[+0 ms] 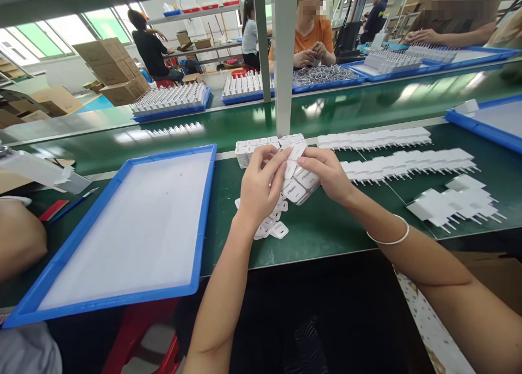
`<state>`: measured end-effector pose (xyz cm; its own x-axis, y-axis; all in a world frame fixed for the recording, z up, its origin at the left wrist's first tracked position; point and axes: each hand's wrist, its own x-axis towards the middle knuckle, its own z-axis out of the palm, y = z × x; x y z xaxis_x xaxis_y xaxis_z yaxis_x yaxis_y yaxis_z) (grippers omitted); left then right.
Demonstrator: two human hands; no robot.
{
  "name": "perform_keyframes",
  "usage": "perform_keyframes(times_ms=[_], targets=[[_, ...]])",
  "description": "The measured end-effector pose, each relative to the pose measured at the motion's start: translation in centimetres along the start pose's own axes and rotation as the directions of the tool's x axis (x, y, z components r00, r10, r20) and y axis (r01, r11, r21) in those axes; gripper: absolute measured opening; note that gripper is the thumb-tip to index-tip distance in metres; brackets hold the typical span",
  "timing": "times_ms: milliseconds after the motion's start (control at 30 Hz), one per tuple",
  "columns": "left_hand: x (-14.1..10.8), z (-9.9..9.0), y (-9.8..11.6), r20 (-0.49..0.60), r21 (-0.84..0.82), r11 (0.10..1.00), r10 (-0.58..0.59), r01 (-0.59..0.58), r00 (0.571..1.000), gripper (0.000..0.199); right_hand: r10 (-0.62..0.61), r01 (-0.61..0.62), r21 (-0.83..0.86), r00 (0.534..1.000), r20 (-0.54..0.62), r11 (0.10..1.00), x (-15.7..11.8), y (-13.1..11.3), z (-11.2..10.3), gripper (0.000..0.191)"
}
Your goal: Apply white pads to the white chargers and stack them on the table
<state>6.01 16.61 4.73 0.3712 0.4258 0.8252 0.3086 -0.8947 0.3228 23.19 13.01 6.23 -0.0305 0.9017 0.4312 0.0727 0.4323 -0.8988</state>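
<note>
In front of me my left hand [261,184] and my right hand [328,170] meet, fingers closed around small white plastic covers [295,152]. Just beneath the fingers shows a stack of white covers [300,186] with dark print and a small slot in each; whether a hand supports it, I cannot tell. Loose white covers [274,225] lie in a pile under my left wrist. Behind the hands stands a neat block of stacked covers [247,152]. To the right, rows of white plug housings [408,164] lie with metal pins sticking out.
On the left a blue-rimmed tray [205,200] with a white bottom overhangs the table edge. Another blue tray [481,129] sits at far right. A white post [283,58] rises behind the hands. A neighbour's arm [20,238] rests at the left. Co-workers sit across the green belt [228,121].
</note>
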Motion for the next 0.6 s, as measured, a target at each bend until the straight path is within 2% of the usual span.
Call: perform_keyframes(times_ms=[167, 367, 600], targets=[[-0.01, -0.03, -0.02, 0.008, -0.012, 1.0, 0.001, -0.001, 1.0, 0.032, 0.023, -0.023, 0.0, 1.0, -0.002, 1.0, -0.03, 0.0, -0.04, 0.029], [0.01, 0.02, -0.17, -0.001, 0.0, 1.0, 0.021, -0.021, 1.0, 0.032, 0.038, -0.038, 0.003, 0.999, -0.008, 0.999, 0.04, 0.13, 0.08, 0.023], [-0.06, 0.09, -0.39, 0.041, 0.016, 1.0, -0.001, 0.0, 0.999, 0.034, 0.078, -0.078, -0.009, 0.997, 0.01, 0.997, 0.12, 0.28, 0.02, 0.025]])
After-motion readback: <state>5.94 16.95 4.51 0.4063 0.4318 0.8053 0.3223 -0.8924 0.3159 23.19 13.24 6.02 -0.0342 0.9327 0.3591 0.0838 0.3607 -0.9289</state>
